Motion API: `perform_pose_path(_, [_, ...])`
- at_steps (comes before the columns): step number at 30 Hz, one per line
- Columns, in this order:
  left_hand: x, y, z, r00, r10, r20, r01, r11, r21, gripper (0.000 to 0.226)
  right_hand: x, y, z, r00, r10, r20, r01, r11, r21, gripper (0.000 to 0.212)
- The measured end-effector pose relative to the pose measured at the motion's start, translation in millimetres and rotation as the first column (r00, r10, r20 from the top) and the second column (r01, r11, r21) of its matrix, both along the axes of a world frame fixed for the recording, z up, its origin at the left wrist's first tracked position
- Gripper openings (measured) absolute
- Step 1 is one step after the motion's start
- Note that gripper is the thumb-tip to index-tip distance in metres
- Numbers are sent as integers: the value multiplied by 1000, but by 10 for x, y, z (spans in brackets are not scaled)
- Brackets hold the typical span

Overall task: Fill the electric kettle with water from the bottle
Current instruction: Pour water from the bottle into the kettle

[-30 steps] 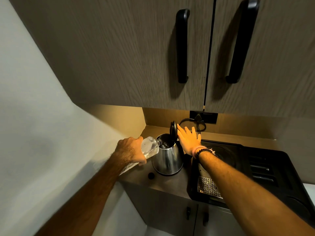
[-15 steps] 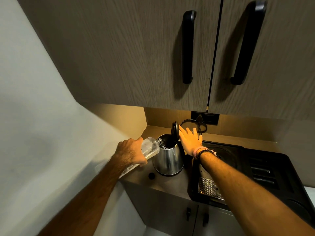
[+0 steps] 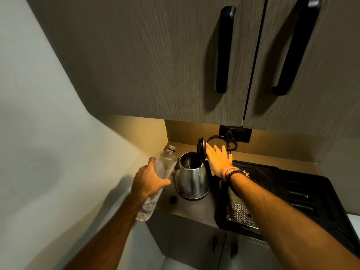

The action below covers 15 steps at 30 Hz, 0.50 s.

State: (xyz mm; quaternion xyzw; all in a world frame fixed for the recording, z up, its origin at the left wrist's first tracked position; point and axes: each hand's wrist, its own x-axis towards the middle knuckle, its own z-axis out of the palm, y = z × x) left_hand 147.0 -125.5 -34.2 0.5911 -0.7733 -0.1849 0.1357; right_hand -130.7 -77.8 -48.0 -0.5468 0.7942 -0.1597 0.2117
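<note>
A steel electric kettle (image 3: 192,181) stands on the counter with its black lid (image 3: 201,147) swung up and its mouth uncovered. My left hand (image 3: 149,179) grips a clear plastic bottle (image 3: 161,172) to the left of the kettle. The bottle leans with its open neck up and away from the kettle's mouth, a little water showing in its bottom end. My right hand (image 3: 219,159) is flat with fingers spread, resting against the back of the raised lid.
A small black bottle cap (image 3: 173,199) lies on the counter in front of the kettle. A black hob unit (image 3: 303,193) with a metal grille fills the right. Wall cupboards with black handles (image 3: 225,49) hang low overhead. A cord (image 3: 222,140) runs to a socket behind.
The bottle's neck was in the kettle's mouth, pouring. My left hand has now tipped it back up and drawn it left, clear of the kettle. My right hand has stayed on the lid.
</note>
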Motion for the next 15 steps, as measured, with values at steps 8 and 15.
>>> perform_pose_path(8, [82,-64,-223,902,276,-331,-312,948,-59,90,-11,-7,-10,999,26,-34,-26,1000,1,62])
perform_pose_path(15, [-25,-194,-369,847,303,-436,-366,928,-67,95,-24,-35,-50,998,33,-51,-32,999,10,65])
